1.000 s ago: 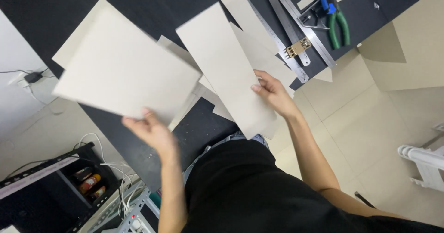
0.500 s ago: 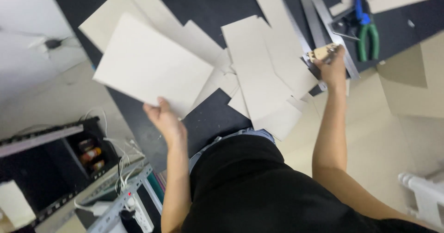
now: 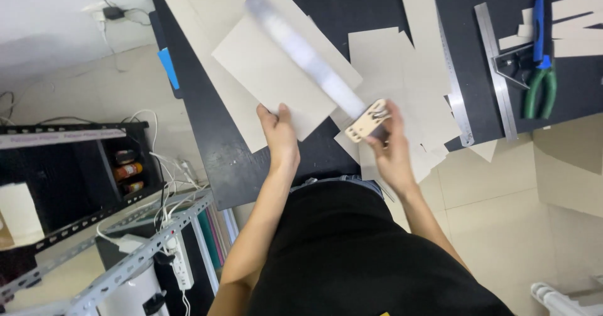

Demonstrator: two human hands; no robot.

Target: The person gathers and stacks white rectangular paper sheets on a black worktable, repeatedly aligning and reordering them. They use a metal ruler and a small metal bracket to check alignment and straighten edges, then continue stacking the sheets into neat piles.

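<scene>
grey card sheet (image 3: 282, 77) – rect, flat, tilted, over black tabletop edge, pinched at near edge | metal ruler (image 3: 308, 58) w/ wooden end – motion-blurred, lying diag across sheet

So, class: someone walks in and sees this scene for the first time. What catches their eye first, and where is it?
First, the try square, blurred, its wooden handle in the right hand over the middle of the black table. Next, the grey card that the left hand pinches by its near edge, with more sheets spread under it. At far right lie green pliers beside a steel ruler.
</scene>
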